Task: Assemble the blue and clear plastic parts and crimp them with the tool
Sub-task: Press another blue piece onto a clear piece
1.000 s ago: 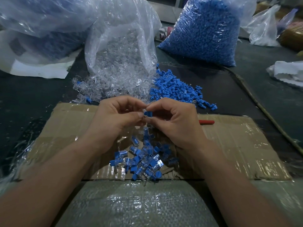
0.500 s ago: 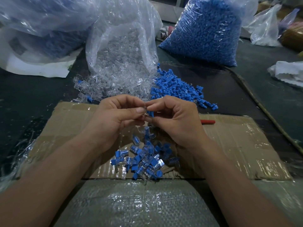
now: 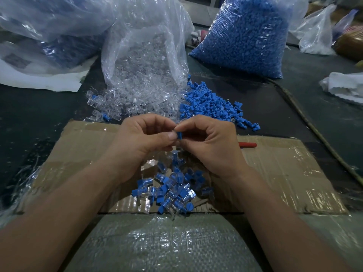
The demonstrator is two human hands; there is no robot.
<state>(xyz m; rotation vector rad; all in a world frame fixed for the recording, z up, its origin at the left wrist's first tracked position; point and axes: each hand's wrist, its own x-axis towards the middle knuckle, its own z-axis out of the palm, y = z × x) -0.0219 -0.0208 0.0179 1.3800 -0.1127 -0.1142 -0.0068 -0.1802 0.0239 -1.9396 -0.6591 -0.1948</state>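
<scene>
On the near edge of the cardboard (image 3: 78, 146) lies a pile (image 3: 169, 191) of joined pieces. Above the cardboard's middle, the right hand (image 3: 212, 146) pinches a blue part (image 3: 179, 135) against what seems a clear part (image 3: 173, 132), nipped tight in the left hand (image 3: 141, 142). Best to line them up squarely and press straight until seated. The tool's red handle (image 3: 247, 144) shows at the cardboard's right; the clear heap (image 3: 125, 103) and blue heap (image 3: 212, 105) lie just beyond.
</scene>
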